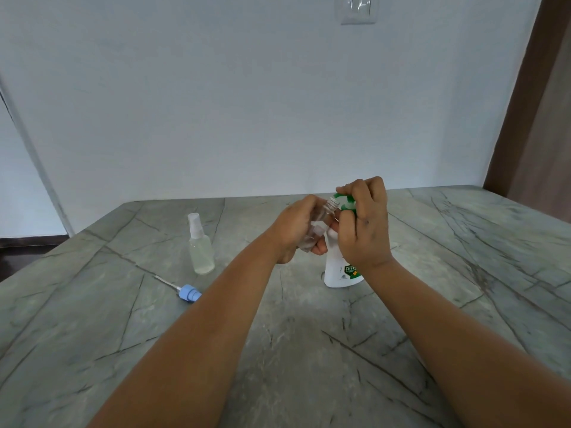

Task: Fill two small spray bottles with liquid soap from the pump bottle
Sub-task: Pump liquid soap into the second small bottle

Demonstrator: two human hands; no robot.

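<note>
Filling of the second spray bottle. The left hand grips an uncapped clear spray bottle, fingers curled round its body, tilting it so the threaded neck sits just beside the green pump head. The right hand rests on top of that pump head, fingers curled over it, while the white pump bottle stands on the marbled table. To the left stand a capped spray bottle, apparently holding clear liquid, and, nearer the camera, a detached blue sprayer cap lying on its side with its dip tube. Judged risks: the narrow neck may sit off the spout, so soap would run down the bottle or onto the table; a hard press could tip the pump bottle; soapy fingers may let the tilted bottle slip
</note>
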